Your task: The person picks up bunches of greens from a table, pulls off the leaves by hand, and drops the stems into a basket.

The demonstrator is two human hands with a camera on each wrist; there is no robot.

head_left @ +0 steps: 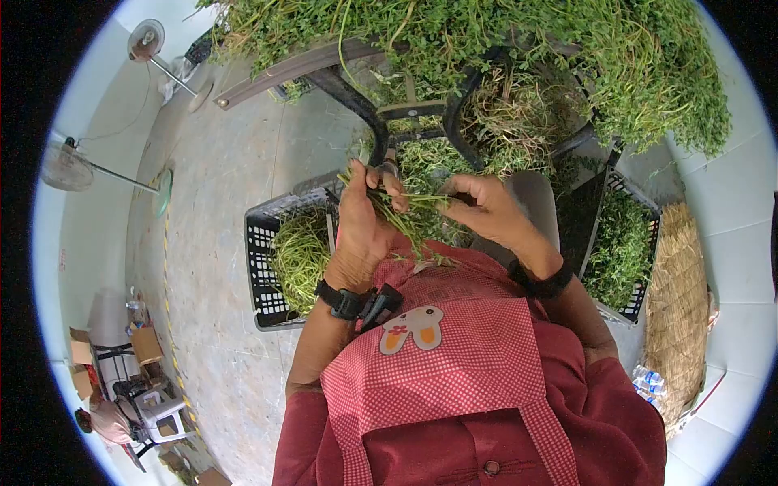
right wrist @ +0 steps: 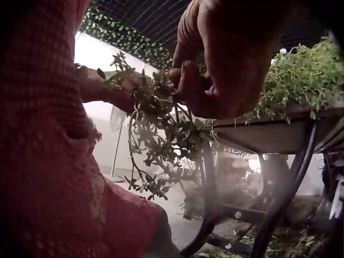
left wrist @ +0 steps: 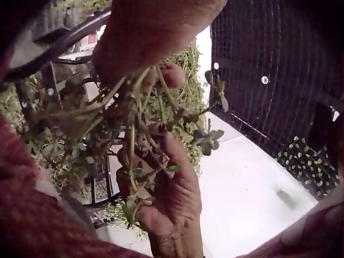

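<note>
In the head view the left hand (head_left: 365, 215) holds a small bunch of green leafy stems (head_left: 405, 217) in front of the apron. The right hand (head_left: 486, 209) pinches stem ends between thumb and fingers, just to the right of the left hand. Leafy sprigs (left wrist: 207, 141) hang below the left hand (left wrist: 150, 37) in the left wrist view, with the right hand (left wrist: 174, 199) beyond them. In the right wrist view the right hand (right wrist: 226, 59) is above the hanging leaves (right wrist: 161, 129), and the left hand (right wrist: 110, 88) is behind them.
A table heaped with greens (head_left: 486, 32) stands ahead. Black crates of stems (head_left: 253, 267) and leafy greens (head_left: 644, 243) are at left and right. Loose plants (head_left: 519, 113) lie beneath the table. Two fans (head_left: 66, 166) stand at left, and a straw bundle (head_left: 677, 316) lies at right.
</note>
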